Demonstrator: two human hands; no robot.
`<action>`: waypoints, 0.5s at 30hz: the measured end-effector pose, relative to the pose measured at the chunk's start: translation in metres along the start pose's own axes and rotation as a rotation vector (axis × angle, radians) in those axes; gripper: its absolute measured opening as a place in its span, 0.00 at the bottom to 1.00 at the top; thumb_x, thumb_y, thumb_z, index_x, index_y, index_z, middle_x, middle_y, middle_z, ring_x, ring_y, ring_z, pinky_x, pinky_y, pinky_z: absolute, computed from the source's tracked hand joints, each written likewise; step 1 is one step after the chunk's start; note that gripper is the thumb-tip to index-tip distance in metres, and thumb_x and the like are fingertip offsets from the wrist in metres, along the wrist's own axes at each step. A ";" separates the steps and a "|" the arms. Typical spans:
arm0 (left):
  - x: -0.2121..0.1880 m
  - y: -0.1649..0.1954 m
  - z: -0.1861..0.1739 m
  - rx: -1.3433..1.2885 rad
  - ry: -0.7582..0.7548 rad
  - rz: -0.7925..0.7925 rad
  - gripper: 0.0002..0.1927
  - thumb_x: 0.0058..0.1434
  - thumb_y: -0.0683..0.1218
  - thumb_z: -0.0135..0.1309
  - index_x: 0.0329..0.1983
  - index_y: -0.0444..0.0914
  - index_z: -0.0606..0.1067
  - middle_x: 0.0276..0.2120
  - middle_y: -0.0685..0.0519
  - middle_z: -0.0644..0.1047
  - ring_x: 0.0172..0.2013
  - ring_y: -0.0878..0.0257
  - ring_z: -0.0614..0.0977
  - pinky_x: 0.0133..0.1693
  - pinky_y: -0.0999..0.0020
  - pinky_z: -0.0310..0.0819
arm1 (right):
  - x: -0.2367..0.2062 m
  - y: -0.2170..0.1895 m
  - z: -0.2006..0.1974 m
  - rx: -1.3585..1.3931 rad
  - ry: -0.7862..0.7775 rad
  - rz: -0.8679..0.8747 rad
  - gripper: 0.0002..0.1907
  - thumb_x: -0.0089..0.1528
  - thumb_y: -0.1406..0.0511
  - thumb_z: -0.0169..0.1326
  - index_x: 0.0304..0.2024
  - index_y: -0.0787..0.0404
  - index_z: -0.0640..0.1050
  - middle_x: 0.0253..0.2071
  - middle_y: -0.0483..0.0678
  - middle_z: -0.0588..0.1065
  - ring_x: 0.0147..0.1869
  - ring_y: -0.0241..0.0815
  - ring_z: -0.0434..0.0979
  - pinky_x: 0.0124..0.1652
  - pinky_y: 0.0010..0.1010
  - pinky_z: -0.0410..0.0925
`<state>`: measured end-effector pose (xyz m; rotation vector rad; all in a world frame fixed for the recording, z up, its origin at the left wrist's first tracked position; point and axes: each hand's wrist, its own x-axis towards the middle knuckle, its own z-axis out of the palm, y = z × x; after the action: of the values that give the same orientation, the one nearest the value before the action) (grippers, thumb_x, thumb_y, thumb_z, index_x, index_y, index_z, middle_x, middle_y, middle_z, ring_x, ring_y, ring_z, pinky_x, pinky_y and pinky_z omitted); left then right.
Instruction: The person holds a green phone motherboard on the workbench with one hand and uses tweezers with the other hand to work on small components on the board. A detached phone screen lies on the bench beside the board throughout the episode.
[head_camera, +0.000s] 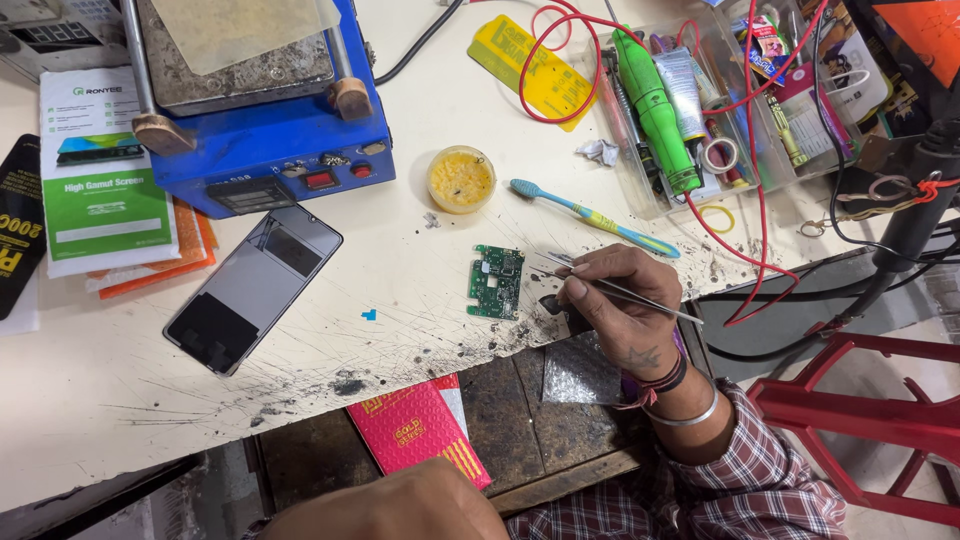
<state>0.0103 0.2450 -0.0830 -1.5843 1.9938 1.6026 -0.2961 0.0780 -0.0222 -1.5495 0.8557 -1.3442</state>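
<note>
Tweezers (615, 288) are pinched between the closed fingers of the right hand (615, 310), tips just beside a green circuit board (497, 281) lying on the scratched white table (400, 340). Near the lower edge, the left hand (400, 505) is partly seen; its finger state cannot be told. A phone (253, 288) lies well to the left of the board.

Head camera, looking steeply down from the seated person's side

It sits close above the scratched white workbench (330, 330), facing away from the person toward the blue heating station (270, 150) at the bench's far edge.
</note>
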 end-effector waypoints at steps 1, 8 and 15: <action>0.001 -0.001 0.005 0.015 0.018 -0.016 0.16 0.68 0.48 0.42 0.30 0.40 0.76 0.27 0.56 0.77 0.29 0.67 0.85 0.34 0.66 0.80 | 0.000 0.000 0.000 0.009 -0.001 0.002 0.05 0.66 0.77 0.57 0.43 0.69 0.75 0.44 0.56 0.78 0.43 0.39 0.83 0.43 0.30 0.79; 0.001 0.011 0.025 0.131 0.171 -0.080 0.16 0.68 0.48 0.41 0.29 0.40 0.76 0.26 0.57 0.76 0.28 0.68 0.85 0.32 0.67 0.80 | 0.000 -0.001 0.000 0.020 -0.004 0.001 0.05 0.66 0.77 0.57 0.43 0.69 0.75 0.44 0.56 0.78 0.43 0.39 0.83 0.42 0.30 0.78; -0.057 0.072 -0.063 -0.108 0.204 0.558 0.14 0.69 0.47 0.44 0.32 0.37 0.76 0.31 0.54 0.78 0.34 0.66 0.86 0.35 0.67 0.81 | 0.000 -0.001 0.000 0.006 -0.002 0.006 0.05 0.65 0.77 0.57 0.43 0.69 0.75 0.44 0.56 0.78 0.43 0.39 0.83 0.43 0.29 0.78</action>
<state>0.0099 0.2232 0.0267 -1.3394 2.6798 1.8055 -0.2957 0.0782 -0.0212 -1.5423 0.8536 -1.3389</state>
